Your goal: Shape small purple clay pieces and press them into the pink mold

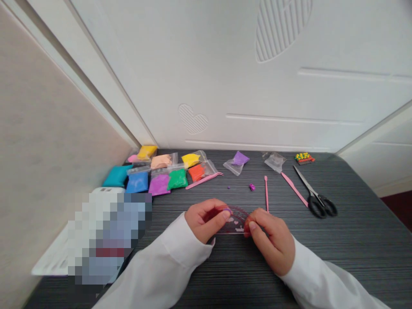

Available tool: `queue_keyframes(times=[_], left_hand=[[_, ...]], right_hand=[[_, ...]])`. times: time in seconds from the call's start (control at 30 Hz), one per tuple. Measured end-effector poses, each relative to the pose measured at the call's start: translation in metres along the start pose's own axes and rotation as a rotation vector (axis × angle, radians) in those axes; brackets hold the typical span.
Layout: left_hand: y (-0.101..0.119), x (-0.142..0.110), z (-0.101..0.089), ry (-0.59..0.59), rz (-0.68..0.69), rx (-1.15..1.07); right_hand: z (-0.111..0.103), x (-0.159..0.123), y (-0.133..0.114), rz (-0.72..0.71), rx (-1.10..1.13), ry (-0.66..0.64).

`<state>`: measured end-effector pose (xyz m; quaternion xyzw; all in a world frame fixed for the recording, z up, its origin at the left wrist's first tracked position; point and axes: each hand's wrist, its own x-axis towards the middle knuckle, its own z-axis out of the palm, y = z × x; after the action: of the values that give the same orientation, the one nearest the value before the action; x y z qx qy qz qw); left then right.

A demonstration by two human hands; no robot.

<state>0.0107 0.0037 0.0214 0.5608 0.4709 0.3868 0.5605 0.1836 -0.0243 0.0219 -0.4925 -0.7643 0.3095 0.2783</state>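
Between my hands is a clear plastic sheet with a reddish tint and small pale pink and white prints, held just over the dark table. My left hand grips its left side, thumb against the fingers. A bit of purple clay shows at those fingertips. My right hand pinches the sheet's right edge between thumb and curled fingers. Beyond the hands lie a small magenta clay piece, a tiny purple ball and a thin pink modelling tool. My fingers cover both ends of the sheet.
Several bags of coloured clay lie at the back left, beside a pink tool. A purple clay bag and a clear bag lie further right. Black-handled scissors, a pink knife and a yellow-topped clay piece are at right.
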Motion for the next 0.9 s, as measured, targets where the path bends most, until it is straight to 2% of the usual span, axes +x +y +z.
queue_keyframes(times=[0.17, 0.33, 0.5, 0.77, 0.9], left_hand=[[0.0015, -0.0014, 0.0003, -0.043, 0.001, -0.121], [0.0015, -0.0008, 0.0016, 0.008, -0.013, -0.016], [0.0024, -0.0006, 0.0026, 0.011, -0.017, 0.021], [-0.001, -0.0017, 0.0, -0.086, -0.076, -0.243], [-0.0015, -0.0022, 0.0001, -0.065, -0.091, -0.123]], right_hand=[[0.0007, 0.0, 0.0005, 0.023, -0.006, 0.008], [-0.0001, 0.0013, 0.0, 0.013, -0.012, 0.0], [-0.0002, 0.0011, -0.0004, 0.015, -0.007, -0.008], [-0.0012, 0.0, 0.0, 0.033, 0.003, -0.012], [-0.0036, 0.0009, -0.0001, 0.04, 0.001, -0.038]])
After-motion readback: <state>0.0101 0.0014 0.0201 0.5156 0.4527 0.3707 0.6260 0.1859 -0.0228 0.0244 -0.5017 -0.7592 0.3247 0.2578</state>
